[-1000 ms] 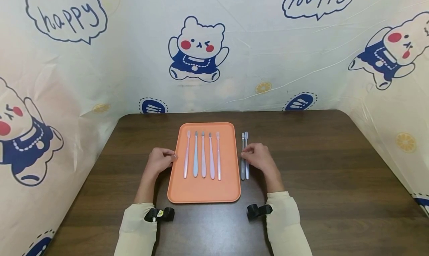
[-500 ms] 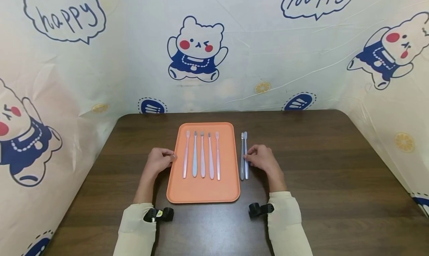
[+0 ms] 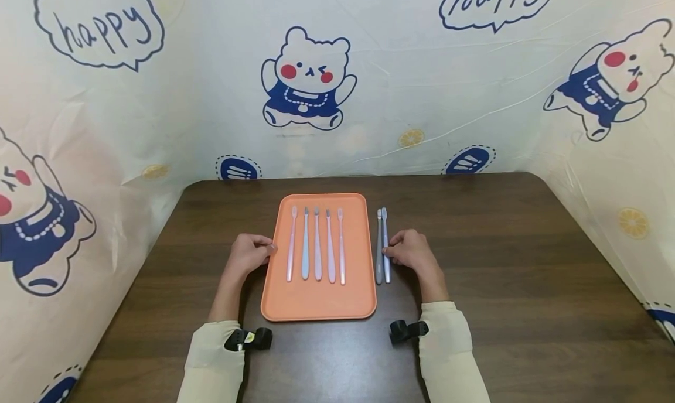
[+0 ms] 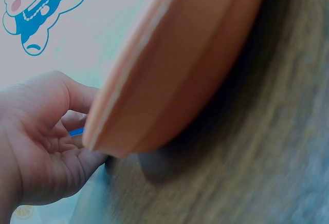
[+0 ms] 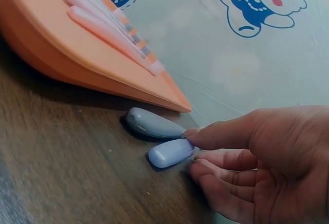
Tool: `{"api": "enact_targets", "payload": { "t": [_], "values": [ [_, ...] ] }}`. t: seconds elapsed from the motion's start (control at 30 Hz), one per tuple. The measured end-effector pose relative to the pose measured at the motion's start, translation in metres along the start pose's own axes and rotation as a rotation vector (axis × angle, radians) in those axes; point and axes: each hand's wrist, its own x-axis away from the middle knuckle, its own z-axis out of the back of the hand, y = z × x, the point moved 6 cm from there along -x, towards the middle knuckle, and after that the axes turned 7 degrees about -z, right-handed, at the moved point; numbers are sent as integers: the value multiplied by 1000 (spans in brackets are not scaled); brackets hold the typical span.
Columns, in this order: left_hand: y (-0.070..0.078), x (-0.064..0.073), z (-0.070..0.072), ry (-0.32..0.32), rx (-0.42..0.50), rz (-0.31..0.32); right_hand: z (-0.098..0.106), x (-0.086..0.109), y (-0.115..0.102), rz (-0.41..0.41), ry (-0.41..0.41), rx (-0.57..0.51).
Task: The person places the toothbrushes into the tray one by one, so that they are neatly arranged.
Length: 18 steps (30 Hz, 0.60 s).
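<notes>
An orange tray (image 3: pixel 319 303) lies on the table, with several pastel toothbrushes (image 3: pixel 318 262) side by side on it, heads toward the back. My left hand (image 3: pixel 249 252) pinches the tray's left rim; the left wrist view shows that rim (image 4: pixel 126 95) between thumb and fingers. Just right of the tray, a grey toothbrush (image 3: pixel 378 268) and a lavender toothbrush (image 3: pixel 387 271) lie close together on the table. My right hand (image 3: pixel 412 250) pinches the lavender one around its handle (image 5: pixel 169 153). The grey handle (image 5: pixel 154 123) lies beside my thumb; whether they touch, I cannot tell.
The dark wooden table (image 3: pixel 501 274) spreads out on both sides of the tray. A sheet with printed bears (image 3: pixel 303 98) hangs behind it and along the sides. Black wrist cameras (image 3: pixel 258 338) sit on both sleeves.
My right hand has shifted slightly right, from over both loose toothbrushes to the lavender one, whose head now leans a little left. The left hand stays at the tray's rim.
</notes>
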Motion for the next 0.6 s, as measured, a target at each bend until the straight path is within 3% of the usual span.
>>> {"api": "enact_targets", "payload": {
  "t": [0.6],
  "values": [
    [-1,-2,0,18,15,-14,1,-2,-1,-27,73,62]
  ]
}}
